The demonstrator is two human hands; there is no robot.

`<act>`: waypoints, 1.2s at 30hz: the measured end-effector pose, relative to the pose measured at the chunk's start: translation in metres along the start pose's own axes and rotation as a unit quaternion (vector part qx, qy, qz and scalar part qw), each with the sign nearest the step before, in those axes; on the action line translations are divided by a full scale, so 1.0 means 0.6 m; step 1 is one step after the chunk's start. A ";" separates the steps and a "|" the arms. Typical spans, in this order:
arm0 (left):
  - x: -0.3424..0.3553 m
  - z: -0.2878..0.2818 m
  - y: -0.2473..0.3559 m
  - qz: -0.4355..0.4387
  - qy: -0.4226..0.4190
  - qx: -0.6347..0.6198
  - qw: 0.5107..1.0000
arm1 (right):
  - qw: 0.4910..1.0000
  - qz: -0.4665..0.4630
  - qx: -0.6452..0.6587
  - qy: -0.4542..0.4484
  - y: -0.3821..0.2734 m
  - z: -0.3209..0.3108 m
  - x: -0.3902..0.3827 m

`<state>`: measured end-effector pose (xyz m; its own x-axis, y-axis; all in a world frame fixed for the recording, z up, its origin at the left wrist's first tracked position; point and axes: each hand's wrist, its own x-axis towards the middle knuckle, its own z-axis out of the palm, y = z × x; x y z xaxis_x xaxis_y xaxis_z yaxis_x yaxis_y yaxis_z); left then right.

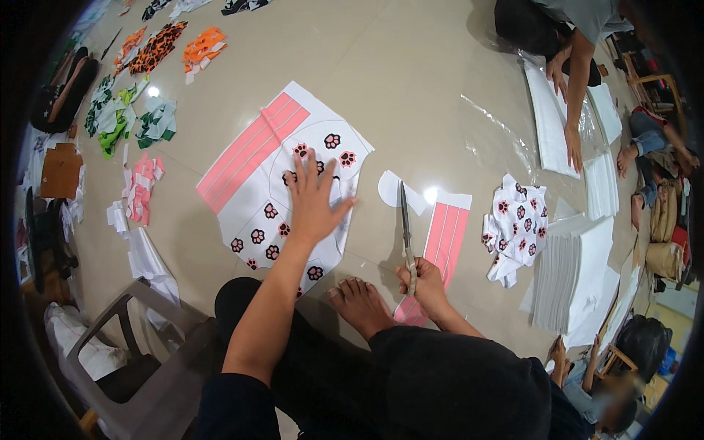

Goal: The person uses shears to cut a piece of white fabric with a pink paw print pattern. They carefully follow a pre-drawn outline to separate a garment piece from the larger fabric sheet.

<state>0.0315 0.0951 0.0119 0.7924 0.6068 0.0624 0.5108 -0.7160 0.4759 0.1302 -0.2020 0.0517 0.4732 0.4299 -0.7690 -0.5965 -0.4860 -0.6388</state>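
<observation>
Left hand [314, 202] flat, fingers spread, on paw sheet [282, 187] on floor [411, 88]: keeps it from sliding. Right hand [422, 282] closed round scissors [405, 227], blades up, ready beside pink strip [440, 246].

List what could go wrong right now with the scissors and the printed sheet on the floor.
1. The right hand holds the scissors by the handles, blades pointing away; the bare foot lies close beside that hand and could get nicked.
2. The left hand presses flat on the paw-print sheet; on the glossy floor the sheet might slide, or fingers could stray near the blades.
</observation>
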 end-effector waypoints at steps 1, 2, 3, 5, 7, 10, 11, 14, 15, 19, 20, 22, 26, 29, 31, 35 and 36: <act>-0.007 0.004 0.011 0.002 -0.004 -0.008 1.000 | 1.000 0.006 0.008 -0.002 -0.001 0.001 -0.003; -0.014 0.011 0.020 0.005 -0.008 -0.016 1.000 | 1.000 0.006 0.011 -0.002 0.000 0.003 -0.004; -0.020 0.015 0.024 0.008 -0.012 -0.024 1.000 | 1.000 0.006 0.013 -0.002 0.001 0.005 -0.005; -0.027 0.017 0.029 0.024 -0.040 -0.019 0.999 | 1.000 0.008 0.017 -0.006 -0.001 0.004 -0.005; -0.036 0.015 0.039 0.028 -0.074 -0.014 0.997 | 1.000 0.012 0.020 -0.017 -0.006 0.000 -0.002; -0.057 0.003 0.037 0.025 -0.098 -0.007 0.995 | 0.999 0.033 0.024 -0.027 -0.027 0.006 0.016; -0.058 0.004 0.045 0.031 -0.107 -0.004 0.994 | 0.999 0.023 0.027 -0.022 -0.033 -0.003 0.025; -0.071 -0.015 0.059 0.042 -0.146 0.008 0.988 | 0.999 -0.001 0.039 -0.007 -0.051 -0.012 0.057; -0.076 -0.026 0.065 0.046 -0.167 0.009 0.985 | 0.999 -0.008 0.044 0.003 -0.064 -0.013 0.066; -0.053 -0.082 0.107 0.095 -0.281 0.029 0.955 | 0.992 -0.061 0.097 0.055 -0.100 -0.025 0.098; -0.052 -0.074 0.092 0.073 -0.234 -0.001 0.969 | 0.992 -0.062 0.096 0.055 -0.107 -0.019 0.093; -0.052 -0.044 0.048 0.029 -0.139 -0.059 0.988 | 0.992 -0.060 0.093 0.057 -0.124 -0.010 0.080; -0.026 -0.009 0.056 0.003 -0.024 -0.093 0.995 | 0.996 -0.077 -0.017 0.044 -0.054 -0.046 0.039; -0.023 0.009 0.076 0.020 -0.050 -0.032 0.998 | 0.997 -0.052 -0.052 0.019 0.016 -0.061 -0.016; -0.029 0.022 0.085 0.012 -0.062 -0.001 0.998 | 0.998 -0.023 -0.066 0.000 0.060 -0.068 -0.045; -0.036 0.038 0.090 0.056 -0.023 -0.063 0.996 | 0.998 -0.032 -0.040 -0.032 0.103 -0.067 -0.077; -0.040 0.040 0.082 0.072 -0.015 -0.079 0.994 | 0.999 -0.014 -0.033 -0.038 0.096 -0.061 -0.079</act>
<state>0.0457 0.0370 0.0128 0.8640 0.4904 0.1143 0.3350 -0.7293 0.5966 0.0971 -0.2783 0.0503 0.4370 0.4996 -0.7479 -0.5385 -0.5207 -0.6625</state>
